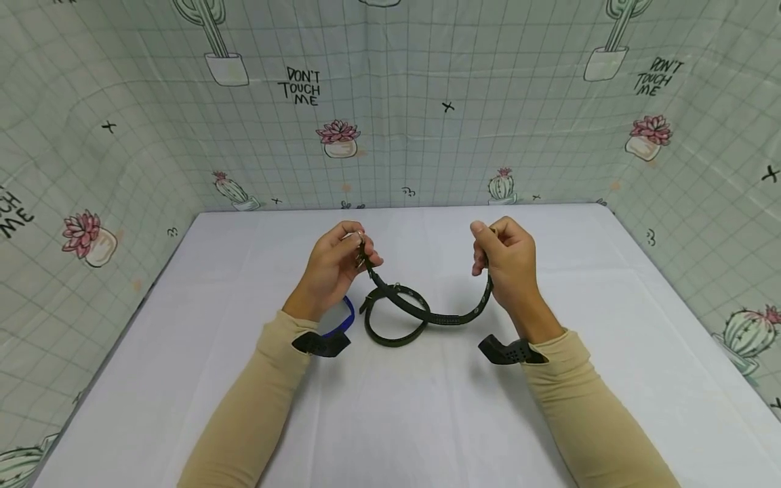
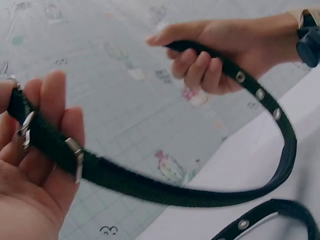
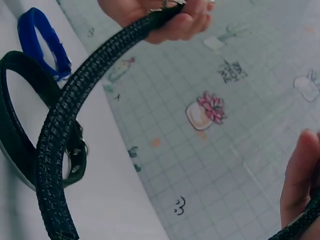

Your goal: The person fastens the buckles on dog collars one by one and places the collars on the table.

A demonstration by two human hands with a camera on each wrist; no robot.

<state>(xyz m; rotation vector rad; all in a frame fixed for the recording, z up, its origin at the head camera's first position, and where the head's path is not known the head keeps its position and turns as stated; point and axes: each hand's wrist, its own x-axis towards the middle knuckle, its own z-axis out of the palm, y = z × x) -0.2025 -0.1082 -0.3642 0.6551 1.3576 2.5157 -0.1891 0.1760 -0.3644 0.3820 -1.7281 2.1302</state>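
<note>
A dark green collar (image 1: 448, 319) with metal eyelets hangs in a U-shaped curve above the table, one end in each hand. My left hand (image 1: 329, 271) pinches the buckle end; the metal buckle (image 2: 26, 131) and a metal keeper (image 2: 76, 152) lie against its fingers in the left wrist view. My right hand (image 1: 514, 261) grips the other end, with the fingers curled round the strap and the thumb along it. Eyelets show just below that grip. The collar's textured outer face fills the left of the right wrist view.
Behind the held strap, a second dark green collar (image 1: 393, 342), fastened in a loop, lies on the white table (image 1: 390, 420). A blue collar (image 1: 350, 318) lies beside it, partly hidden by my left wrist. A patterned cloth wall (image 1: 390, 88) encloses the back and sides.
</note>
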